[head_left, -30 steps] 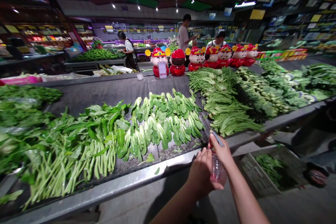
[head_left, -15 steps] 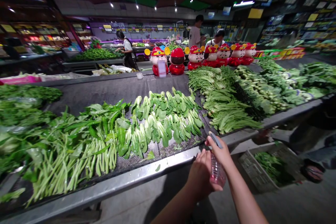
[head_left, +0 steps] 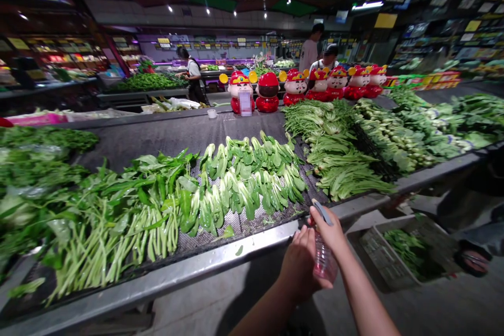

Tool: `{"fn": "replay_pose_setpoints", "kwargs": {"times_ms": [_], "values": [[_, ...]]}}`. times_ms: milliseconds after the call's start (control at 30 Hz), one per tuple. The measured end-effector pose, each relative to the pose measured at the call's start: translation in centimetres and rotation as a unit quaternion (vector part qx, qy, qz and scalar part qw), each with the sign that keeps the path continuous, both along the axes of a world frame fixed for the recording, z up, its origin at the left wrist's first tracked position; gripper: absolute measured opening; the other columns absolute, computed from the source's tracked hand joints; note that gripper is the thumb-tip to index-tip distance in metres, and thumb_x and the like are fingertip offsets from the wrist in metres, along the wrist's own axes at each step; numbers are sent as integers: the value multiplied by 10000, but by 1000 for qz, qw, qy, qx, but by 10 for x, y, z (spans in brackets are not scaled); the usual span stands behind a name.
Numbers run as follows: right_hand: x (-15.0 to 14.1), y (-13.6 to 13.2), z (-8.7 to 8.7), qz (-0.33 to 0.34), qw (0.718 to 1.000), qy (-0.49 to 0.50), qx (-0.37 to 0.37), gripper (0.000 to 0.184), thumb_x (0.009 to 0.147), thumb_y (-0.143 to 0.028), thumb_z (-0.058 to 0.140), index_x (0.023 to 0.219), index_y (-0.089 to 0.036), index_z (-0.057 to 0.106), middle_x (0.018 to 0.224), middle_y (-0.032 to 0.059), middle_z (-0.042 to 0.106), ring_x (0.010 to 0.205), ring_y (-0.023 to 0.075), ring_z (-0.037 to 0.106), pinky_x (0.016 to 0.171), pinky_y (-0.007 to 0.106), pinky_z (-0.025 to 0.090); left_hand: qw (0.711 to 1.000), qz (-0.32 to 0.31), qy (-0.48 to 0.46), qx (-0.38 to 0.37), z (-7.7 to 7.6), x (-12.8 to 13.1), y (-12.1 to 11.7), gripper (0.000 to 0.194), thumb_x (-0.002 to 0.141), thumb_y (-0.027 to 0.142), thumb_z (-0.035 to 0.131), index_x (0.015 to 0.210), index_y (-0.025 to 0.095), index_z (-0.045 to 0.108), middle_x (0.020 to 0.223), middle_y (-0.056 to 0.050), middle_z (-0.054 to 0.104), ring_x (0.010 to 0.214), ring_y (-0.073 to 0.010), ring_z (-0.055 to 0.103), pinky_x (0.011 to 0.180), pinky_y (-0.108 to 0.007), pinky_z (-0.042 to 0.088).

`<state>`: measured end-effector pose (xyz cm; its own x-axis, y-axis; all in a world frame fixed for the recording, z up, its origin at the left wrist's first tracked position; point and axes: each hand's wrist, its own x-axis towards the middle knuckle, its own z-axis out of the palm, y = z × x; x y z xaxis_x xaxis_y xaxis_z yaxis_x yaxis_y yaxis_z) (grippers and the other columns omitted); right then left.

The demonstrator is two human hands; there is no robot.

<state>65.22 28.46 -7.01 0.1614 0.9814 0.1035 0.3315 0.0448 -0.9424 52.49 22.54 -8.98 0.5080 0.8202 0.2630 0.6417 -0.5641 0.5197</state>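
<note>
Both hands are at a spray bottle (head_left: 325,259) with a clear, ribbed, pinkish body and a grey spray head, low in front of the shelf's metal edge. My right hand (head_left: 327,227) is closed round its neck and head at the top. My left hand (head_left: 301,262) wraps the body from the left side, and part of its grip is hidden. Beyond the hands, bunches of leafy greens (head_left: 244,194) with pale stems lie in two rows on a black mesh mat (head_left: 260,215). Long-stemmed greens (head_left: 122,241) lie to their left.
A metal rail (head_left: 197,268) runs along the shelf front. Thin-leaved greens (head_left: 346,168) lie to the right. Several red figurines (head_left: 268,95) line the back edge. A crate (head_left: 397,257) with greens stands on the floor at right. People (head_left: 193,76) stand farther back.
The view has shifted very slightly, so the scene sits a little farther right. Both hands keep their hold on the spray bottle. A standing person in the background has moved right.
</note>
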Motion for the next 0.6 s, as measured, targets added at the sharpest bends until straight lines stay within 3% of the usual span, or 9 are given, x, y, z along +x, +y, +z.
{"fn": "replay_pose_setpoints", "kwargs": {"times_ms": [167,267,400,600], "values": [[-11,5,-9,35,997,68,3,513,720,-511,580,1101,-168,584,1004,93,667,983,243,600,915,396,420,999,18,23,13,-7,-9,-7,1133,553,683,668,1354,57,171,1358,-225,349,1293,-361,263,1066,-482,265],[-21,5,-10,58,993,107,14,529,710,-491,601,1142,-190,558,1136,103,619,1080,242,556,967,417,386,999,31,26,31,-8,-17,-12,1104,566,670,672,1362,100,161,1365,-207,348,1285,-364,281,1063,-497,263],[-32,3,-1,101,989,106,-2,519,711,-487,604,1126,-178,559,1011,90,666,978,241,604,914,405,426,998,50,25,43,-1,-25,-16,1087,565,666,674,1352,123,158,1349,-210,368,1269,-368,311,1039,-512,293],[-44,3,8,115,993,1,12,376,758,-508,529,875,-163,623,738,46,643,746,217,611,723,338,474,997,73,25,15,-2,-29,-20,1106,557,595,704,1344,94,110,1356,-231,340,1282,-368,280,1044,-523,278]]}}
